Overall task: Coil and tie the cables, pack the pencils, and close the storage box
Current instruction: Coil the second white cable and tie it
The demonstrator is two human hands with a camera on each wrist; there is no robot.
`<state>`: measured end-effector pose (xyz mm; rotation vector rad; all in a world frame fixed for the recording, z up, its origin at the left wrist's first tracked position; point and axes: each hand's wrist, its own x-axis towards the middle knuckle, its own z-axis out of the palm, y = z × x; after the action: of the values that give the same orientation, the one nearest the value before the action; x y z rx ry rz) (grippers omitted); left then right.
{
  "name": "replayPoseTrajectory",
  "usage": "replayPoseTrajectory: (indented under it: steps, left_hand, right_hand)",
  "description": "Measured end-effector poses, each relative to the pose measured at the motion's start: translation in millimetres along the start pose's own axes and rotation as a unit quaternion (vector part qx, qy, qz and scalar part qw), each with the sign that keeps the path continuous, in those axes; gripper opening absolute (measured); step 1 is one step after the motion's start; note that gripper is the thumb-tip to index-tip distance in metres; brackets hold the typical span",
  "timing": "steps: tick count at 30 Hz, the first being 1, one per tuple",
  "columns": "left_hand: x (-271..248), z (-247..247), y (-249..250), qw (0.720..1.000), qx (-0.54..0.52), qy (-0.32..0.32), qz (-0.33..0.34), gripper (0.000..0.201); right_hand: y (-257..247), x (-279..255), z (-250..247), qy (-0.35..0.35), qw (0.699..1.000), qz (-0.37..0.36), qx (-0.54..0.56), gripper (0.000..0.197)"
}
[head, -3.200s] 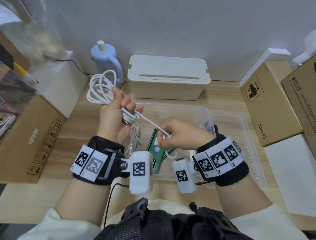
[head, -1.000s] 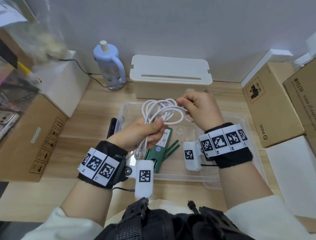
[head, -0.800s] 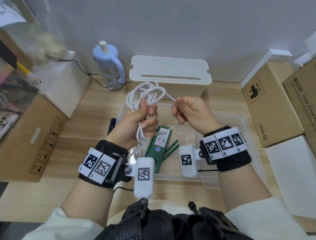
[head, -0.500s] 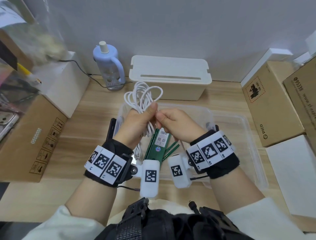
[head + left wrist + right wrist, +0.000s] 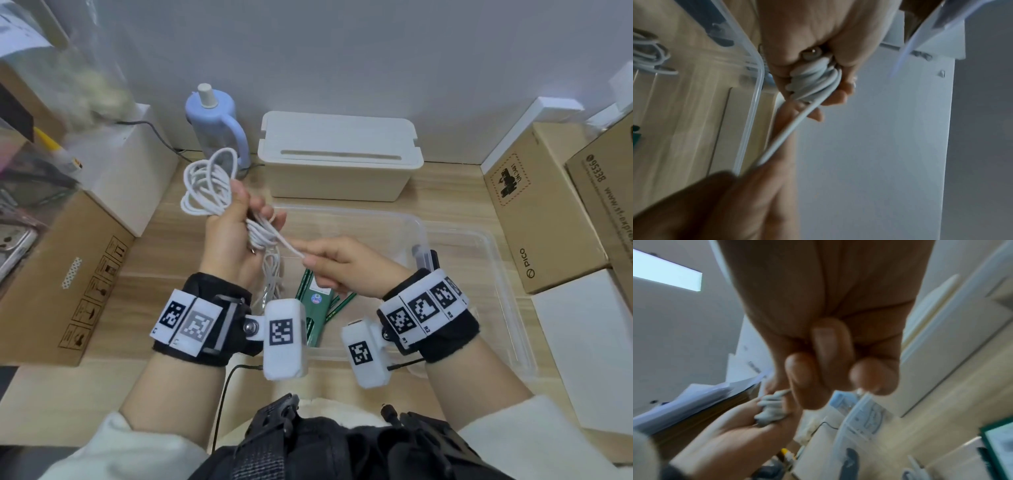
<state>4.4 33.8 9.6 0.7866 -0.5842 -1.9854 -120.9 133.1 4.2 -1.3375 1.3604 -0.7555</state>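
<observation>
Left hand (image 5: 236, 236) grips the coiled white cable (image 5: 209, 186); right hand (image 5: 346, 265), just beside it, pinches the cable's loose end taut.

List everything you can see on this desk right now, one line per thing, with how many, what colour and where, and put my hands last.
white cable: one, white, coiled, held above the desk's left middle
second cable: one, white, inside the clear bin, left end
clear bin: one, transparent, open, desk centre
pencil box: one, green, in the bin
loose pencils: count unclear, green, beside the pencil box
lidded box: one, cream, against the wall
bottle: one, pale blue, left of the lidded box
cardboard boxes: several, brown, both sides of the desk
left hand: grips the coil's wrapped middle
right hand: pinches the cable's free end, pulled taut
</observation>
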Motion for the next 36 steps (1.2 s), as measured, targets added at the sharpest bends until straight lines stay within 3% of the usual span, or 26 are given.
replayPoseTrajectory:
  steps: [3, 6, 13, 19, 20, 22, 25, 28, 30, 32, 33, 36]
  left_hand:
    - [1, -6, 9, 0.997, -0.008, -0.038, -0.062, 0.031]
    - [-3, -9, 6, 0.976, 0.106, -0.112, -0.154, 0.019]
    - [-12, 2, -23, 0.906, 0.329, -0.202, -0.174, 0.009]
    - [-9, 2, -28, 0.879, 0.406, -0.216, -0.124, 0.012]
    - [-7, 2, -26, 0.878, 0.398, -0.232, -0.127, 0.014]
    - [-5, 4, -23, 0.867, 0.383, -0.282, -0.149, 0.014]
    - [-4, 15, -20, 0.829, 0.363, -0.346, -0.247, 0.011]
    - [2, 25, -18, 0.788, 0.376, -0.339, -0.35, 0.015]
    - [9, 27, -21, 0.773, 0.383, -0.344, -0.372, 0.026]
    - [14, 27, -25, 0.779, 0.345, -0.363, -0.378, 0.037]
    - [14, 26, -27, 0.79, 0.323, -0.368, -0.369, 0.041]
    - [13, 25, -34, 0.848, 0.281, -0.327, -0.309, 0.014]
  right_hand:
    - [6, 0, -10, 0.036, 0.995, 0.053, -0.078, 0.02]
    - [3, 2, -24, 0.129, 0.982, 0.051, -0.127, 0.001]
    - [-12, 7, -32, 0.231, 0.971, -0.009, -0.06, 0.037]
    - [-3, 10, -28, 0.31, 0.947, -0.003, 0.083, 0.048]
    - [-3, 10, -28, 0.296, 0.951, 0.004, 0.091, 0.05]
    - [-6, 9, -30, 0.195, 0.97, 0.005, 0.146, 0.04]
    - [-8, 7, -31, 0.043, 0.972, -0.031, 0.23, 0.036]
    - [-2, 11, -31, 0.047, 0.957, -0.063, 0.278, 0.038]
    - [4, 16, -31, 0.081, 0.939, -0.075, 0.325, 0.031]
    - [9, 22, -31, 0.123, 0.92, -0.073, 0.364, 0.014]
    - [8, 25, -31, 0.149, 0.911, -0.06, 0.381, 0.015]
    - [6, 28, -36, 0.222, 0.894, -0.04, 0.386, 0.017]
